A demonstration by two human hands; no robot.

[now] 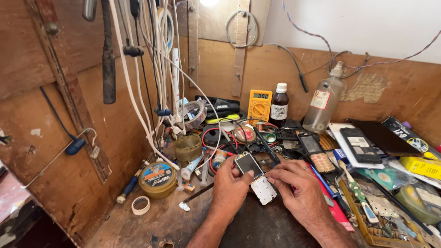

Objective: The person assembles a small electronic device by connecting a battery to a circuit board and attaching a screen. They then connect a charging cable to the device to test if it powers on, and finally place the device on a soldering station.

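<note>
A small keypad phone (255, 177) with a dark screen and a white keypad lies tilted at the middle of the wooden bench (257, 227). My left hand (230, 189) grips its left side, thumb on the screen end. My right hand (298, 186), with a ring on one finger, closes on the phone's right edge near the keypad. Both hands rest on the bench.
A yellow multimeter (259, 105), a dark bottle (279, 105) and a clear plastic bottle (324, 98) stand at the back. A round tin (157, 179) and a tape roll (140, 205) sit left. Phones, parts and tools crowd the right. White cables (151, 69) hang at the left wall.
</note>
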